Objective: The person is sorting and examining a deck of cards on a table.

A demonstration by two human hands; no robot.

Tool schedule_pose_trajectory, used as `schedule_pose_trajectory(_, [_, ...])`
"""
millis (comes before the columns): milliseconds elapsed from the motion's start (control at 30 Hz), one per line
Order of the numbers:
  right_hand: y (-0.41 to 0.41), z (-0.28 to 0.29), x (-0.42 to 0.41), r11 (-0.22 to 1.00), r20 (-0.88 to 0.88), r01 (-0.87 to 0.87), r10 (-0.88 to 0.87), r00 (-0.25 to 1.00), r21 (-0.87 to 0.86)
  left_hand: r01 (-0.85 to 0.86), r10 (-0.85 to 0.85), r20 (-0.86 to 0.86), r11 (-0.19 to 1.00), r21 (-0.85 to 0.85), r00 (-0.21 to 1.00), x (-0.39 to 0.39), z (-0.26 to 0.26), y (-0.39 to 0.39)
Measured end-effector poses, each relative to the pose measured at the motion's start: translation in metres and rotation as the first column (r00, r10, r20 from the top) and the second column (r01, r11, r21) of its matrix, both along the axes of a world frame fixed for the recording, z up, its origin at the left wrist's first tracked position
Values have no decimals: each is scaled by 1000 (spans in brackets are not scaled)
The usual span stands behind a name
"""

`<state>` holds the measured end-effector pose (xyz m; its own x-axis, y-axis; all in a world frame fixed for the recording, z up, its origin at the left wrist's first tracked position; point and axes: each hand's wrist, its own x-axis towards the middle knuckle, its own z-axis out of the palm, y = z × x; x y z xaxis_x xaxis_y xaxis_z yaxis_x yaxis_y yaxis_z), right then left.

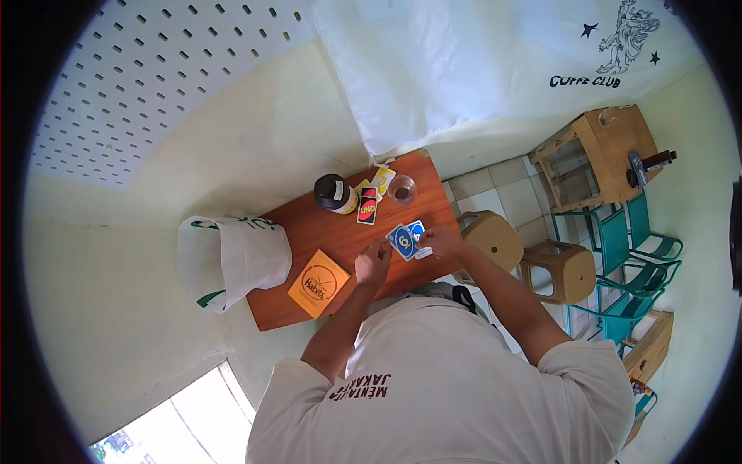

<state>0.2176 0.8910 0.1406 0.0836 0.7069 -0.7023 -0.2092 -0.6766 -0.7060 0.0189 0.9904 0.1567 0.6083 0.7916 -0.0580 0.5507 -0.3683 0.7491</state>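
Note:
Blue Uno cards are in front of me over the wooden table [359, 235]. The nearer one, a blue number card [402, 242], has its lower left edge beside the fingers of my left hand [373, 262]; whether they touch it I cannot tell. Behind it shows a second blue card [415, 229], with my right hand [442, 242] closed on its right edge. Part of another, whitish card [424, 252] shows below that hand. Further back, a face-down Uno card [367, 210] lies by yellow cards [383, 178], between a black-lidded jar [335, 193] and a clear plastic cup [402, 189].
An orange book [319, 284] lies on the table's left part, next to a white bag [255, 255]. Brown plastic stools [493, 246] stand right of the table. Teal metal chairs [615, 240] and a small wooden table [623, 136] are further right.

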Motion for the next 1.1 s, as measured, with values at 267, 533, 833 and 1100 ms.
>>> schedule_pose_trajectory(267, [-18, -43, 3, 986, 338, 127, -155, 928, 104, -137, 134, -54, 989, -48, 989, -38, -16, -5])
schedule_pose_trajectory(533, [-25, -51, -5, 998, 704, -62, 50, 709, -8, -289, 273, -126, 947, -141, 954, -75, -39, -4])
schedule_pose_trajectory(833, [-42, -47, -13, 997, 737, -49, 76, 671, -58, -324, 280, -297, 939, -111, 913, -14, -73, 62])
schedule_pose_trajectory(1100, [-79, -78, -23, 999, 708, 22, -38, 705, 31, -395, 367, -387, 919, 9, 846, 29, -113, 89])
